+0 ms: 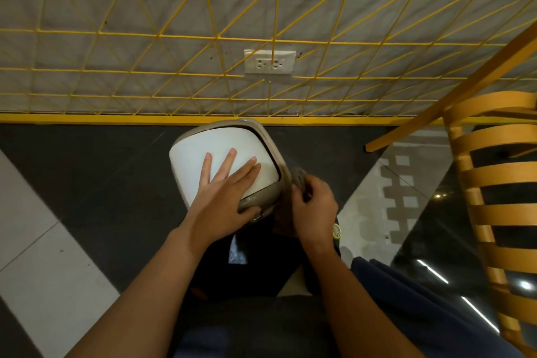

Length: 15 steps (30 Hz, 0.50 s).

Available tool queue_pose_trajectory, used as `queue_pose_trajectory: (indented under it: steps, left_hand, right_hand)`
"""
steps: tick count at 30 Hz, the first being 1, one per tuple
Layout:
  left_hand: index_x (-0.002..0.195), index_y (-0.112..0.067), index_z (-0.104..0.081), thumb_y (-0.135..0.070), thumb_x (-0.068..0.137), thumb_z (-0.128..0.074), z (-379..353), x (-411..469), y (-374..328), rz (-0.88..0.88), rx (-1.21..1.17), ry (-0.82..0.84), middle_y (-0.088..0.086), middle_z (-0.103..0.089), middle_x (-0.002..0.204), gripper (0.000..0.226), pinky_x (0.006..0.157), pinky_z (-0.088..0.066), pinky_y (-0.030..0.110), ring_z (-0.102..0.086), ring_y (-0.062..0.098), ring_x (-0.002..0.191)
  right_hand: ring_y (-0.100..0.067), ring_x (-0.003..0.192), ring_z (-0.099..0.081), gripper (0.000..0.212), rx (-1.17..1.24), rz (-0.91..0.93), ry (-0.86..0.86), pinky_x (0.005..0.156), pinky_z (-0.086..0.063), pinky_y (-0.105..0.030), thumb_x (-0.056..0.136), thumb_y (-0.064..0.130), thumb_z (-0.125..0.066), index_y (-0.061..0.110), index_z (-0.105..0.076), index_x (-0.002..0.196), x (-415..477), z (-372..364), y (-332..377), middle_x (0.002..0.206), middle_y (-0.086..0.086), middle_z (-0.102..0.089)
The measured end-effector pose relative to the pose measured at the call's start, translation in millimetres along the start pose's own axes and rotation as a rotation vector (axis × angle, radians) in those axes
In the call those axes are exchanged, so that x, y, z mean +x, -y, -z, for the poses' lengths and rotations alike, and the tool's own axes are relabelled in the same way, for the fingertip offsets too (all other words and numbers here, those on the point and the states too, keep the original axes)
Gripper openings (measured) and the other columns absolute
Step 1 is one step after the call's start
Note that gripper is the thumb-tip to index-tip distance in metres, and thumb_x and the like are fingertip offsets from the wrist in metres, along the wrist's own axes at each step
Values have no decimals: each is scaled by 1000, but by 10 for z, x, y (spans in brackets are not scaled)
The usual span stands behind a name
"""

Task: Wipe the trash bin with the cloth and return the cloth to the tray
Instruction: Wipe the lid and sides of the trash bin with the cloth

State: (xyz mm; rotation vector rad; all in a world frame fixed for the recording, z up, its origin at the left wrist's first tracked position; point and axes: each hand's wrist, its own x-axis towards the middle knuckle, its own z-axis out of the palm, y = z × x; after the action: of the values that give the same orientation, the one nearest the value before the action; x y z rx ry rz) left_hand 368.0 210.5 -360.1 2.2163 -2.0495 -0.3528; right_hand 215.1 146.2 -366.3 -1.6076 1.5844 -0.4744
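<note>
The trash bin (229, 142) sits on the dark floor right up against the wall with the yellow wire grid (203, 38), just below the wall socket (270, 62). The left hand (229, 186) lies flat on the white lid, fingers straight and spread, thumb down along the beige rim. The right hand (315, 206) has its fingers curled around a grey cloth (299, 176), bunched against the bin's right side.

My guess is the bin is light, hollow plastic, smooth and a bit slippery, so it'll slide or tip if you scrub hard. Bracing the lid like this makes sense. The cloth looks soft and floppy, so wad it up and grip the bunch.

No brand or lettering I can read; there are small marks on the front rim, but they're too tiny. The tray isn't in view.
</note>
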Motion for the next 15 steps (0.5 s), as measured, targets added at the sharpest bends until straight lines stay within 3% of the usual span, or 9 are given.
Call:
queue_pose_trajectory:
  steps: [2,5,9,12,15]
  left_hand:
    - [141,-19,-35,-66,81,-29,1,9,-3,29,-15,-13,-3,-29,151,76,110,7,52,-13,28,143]
    - [137,-15,-43,-64,83,-27,-25,20,-15,53,28,-29,1,-36,148,75,108,-2,56,-25,31,139]
    - [137,-14,-44,-59,84,-29,-84,7,0,29,100,-22,1,-42,145,71,106,-8,58,-31,31,136]
    - [136,-15,-45,-59,83,-31,-98,13,12,23,102,-25,0,-43,144,70,107,-6,57,-31,30,137]
    - [135,-15,-45,-59,82,-30,-109,28,24,29,100,-21,1,-45,143,71,106,-6,58,-32,31,136]
  right_hand:
    - [-18,107,-56,27,-82,62,91,91,-38,-18,91,12,-55,6,-63,116,79,24,-16,118,-8,-61]
    - [-21,123,-49,33,-124,110,272,96,-27,-9,93,13,-52,8,-58,125,120,12,-69,134,-9,-54]
    - [-29,136,-35,44,-234,141,433,113,-25,-28,97,15,-42,26,-40,139,234,-5,-149,150,-10,-35]
    - [-31,124,-44,43,-358,166,491,106,-30,-26,97,13,-40,23,-42,139,443,-30,-74,138,-13,-41]
    - [-23,106,-51,35,-351,113,508,104,-40,-36,96,30,-45,14,-50,126,592,-67,52,111,-1,-45]
